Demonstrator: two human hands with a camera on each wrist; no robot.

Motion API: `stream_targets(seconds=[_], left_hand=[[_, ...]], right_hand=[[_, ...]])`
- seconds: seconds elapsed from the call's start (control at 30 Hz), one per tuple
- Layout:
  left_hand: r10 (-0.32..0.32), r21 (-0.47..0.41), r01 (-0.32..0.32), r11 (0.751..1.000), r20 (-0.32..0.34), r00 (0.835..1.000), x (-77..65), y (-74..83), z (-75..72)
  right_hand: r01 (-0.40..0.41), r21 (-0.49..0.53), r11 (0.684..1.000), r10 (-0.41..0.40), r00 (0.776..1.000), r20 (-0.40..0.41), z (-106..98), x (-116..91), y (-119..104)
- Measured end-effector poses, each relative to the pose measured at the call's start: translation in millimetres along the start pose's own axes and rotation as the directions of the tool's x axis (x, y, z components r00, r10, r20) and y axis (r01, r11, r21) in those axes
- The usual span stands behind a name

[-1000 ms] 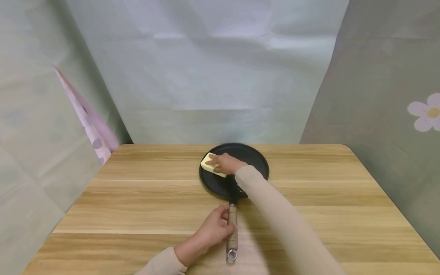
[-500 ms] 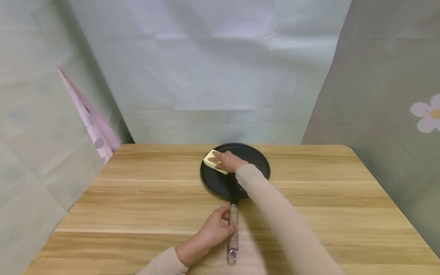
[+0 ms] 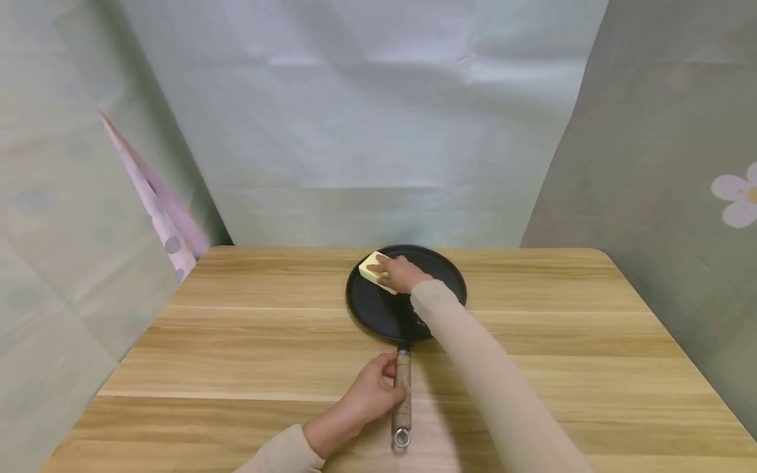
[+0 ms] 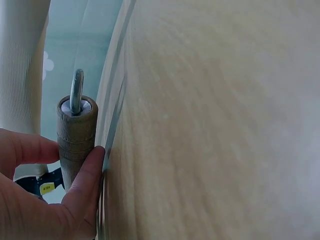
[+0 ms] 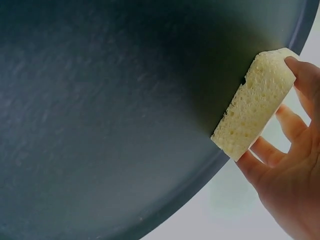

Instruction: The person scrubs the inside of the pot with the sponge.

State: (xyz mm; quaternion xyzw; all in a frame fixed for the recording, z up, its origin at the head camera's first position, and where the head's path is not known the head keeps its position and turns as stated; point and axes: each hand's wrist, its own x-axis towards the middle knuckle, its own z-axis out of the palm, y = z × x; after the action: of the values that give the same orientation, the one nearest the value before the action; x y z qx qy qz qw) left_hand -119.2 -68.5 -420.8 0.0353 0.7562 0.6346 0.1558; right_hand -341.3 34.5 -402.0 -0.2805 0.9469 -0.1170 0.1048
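A round black flat pan with a wooden handle lies on the table, its handle pointing toward me. My left hand grips that handle from the left; thumb and fingers sit on either side of the wood in the left wrist view. A metal ring sticks out of the handle's end. At the pan's far left, my right hand holds a pale yellow sponge against the black surface. In the right wrist view, the porous sponge sits by the rim, held between thumb and fingers.
The wooden table spreads out on both sides of the pan. Pale cloth hangs behind its back edge and along both sides. My right forearm sleeve crosses over the pan's right part.
My right hand has slid the sponge a little away from me and to the right along the pan's far left rim. The left hand keeps its grip on the handle.
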Motion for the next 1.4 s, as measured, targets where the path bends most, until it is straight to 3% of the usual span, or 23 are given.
stream_targets(seconds=[0.8, 1.1, 1.4], left_hand=[[-0.004, -0.002, 0.004, 1.000, -0.021, 1.000, 1.9, -2.9, 2.4], [-0.024, 0.000, 0.024, 1.000, -0.019, 1.000, 4.1, -3.4, 1.9], [-0.023, 0.000, 0.023, 1.000, -0.022, 0.999, 4.5, -3.5, 2.8]], right_hand=[[-0.119, 0.054, 0.991, 0.119, 0.993, 0.001, -5.8, -12.9, 37.8], [-0.131, 0.035, 0.991, 0.131, 0.991, 0.005, -9.7, -17.5, 47.1], [-0.106, 0.011, 0.994, 0.107, 0.993, -0.049, -9.8, -22.2, 58.7]])
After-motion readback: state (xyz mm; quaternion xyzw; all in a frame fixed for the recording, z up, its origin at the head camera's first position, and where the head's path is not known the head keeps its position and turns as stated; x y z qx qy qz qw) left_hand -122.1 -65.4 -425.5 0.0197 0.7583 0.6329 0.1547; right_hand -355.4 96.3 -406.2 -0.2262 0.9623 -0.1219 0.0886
